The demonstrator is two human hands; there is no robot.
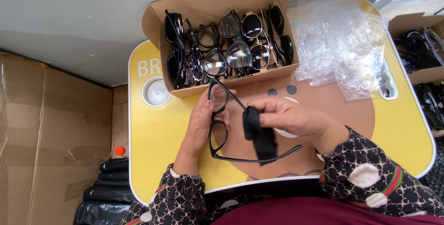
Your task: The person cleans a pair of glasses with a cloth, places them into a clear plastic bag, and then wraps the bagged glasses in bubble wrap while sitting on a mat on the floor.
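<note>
Left hand point(201, 125): grip pinching glossy black-framed glasses point(218, 119) at mid-desk point(148, 160).
Right hand point(289, 116): grip pinching soft black cloth point(260, 135), touching the frame.

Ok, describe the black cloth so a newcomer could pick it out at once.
Start at the yellow lap tray with the cardboard box of glasses at its far edge. In front of that box, the right hand pinches a small black cloth. It is soft and crumpled, unlike the rigid black-framed glasses beside it.
</note>
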